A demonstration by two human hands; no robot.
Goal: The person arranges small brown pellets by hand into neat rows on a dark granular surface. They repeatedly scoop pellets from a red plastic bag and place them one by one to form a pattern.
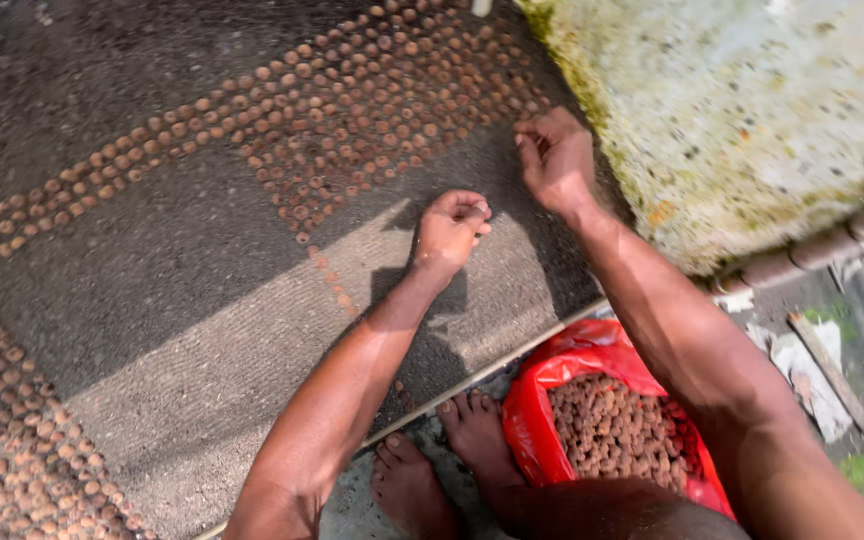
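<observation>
We see a rough, matt woven mat (202, 330), like coarse cloth or mesh. On the mat lie many small round nuts (352, 110), brown, dry and dull. Just below the mat's edge, a red bag (562, 375) of thin plastic looks shiny and crinkly, with more bumpy brown nuts inside. Beside the mat, at its upper right, a big stone wall (742, 120) looks rough and mossy.

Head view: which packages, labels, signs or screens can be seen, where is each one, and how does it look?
Red plastic bag: bottom centre-right, beside the person's bare feet, below the mat edge; open, crumpled, glossy, filled with small round brown pieces.
No labels, signs or screens are visible.
</observation>
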